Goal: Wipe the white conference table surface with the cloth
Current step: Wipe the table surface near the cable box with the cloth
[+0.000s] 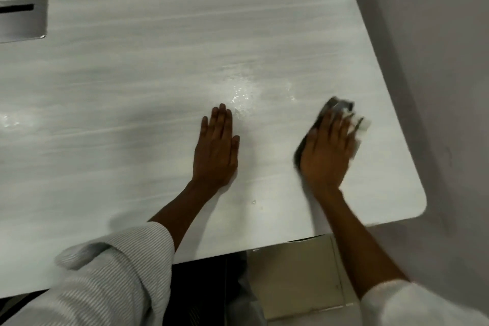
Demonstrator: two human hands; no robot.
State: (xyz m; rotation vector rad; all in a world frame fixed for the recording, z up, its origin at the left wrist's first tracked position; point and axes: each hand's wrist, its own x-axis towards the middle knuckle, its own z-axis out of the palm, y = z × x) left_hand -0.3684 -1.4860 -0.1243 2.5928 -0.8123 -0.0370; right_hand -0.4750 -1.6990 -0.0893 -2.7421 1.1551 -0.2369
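Plain grey floor (436, 61) beyond the rounded corner. Brushed-metal rectangular cable hatch (23, 20) set flush at far left. Beige panel (296, 275) below the near edge, dark shadow beside.

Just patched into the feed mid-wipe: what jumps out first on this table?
The two hands: the left hand lies flat on the white table, and the right hand presses a dark and white cloth near the table's right edge. Between and just beyond them glistens a wet patch. At far left a metal cable slot is set into the surface.
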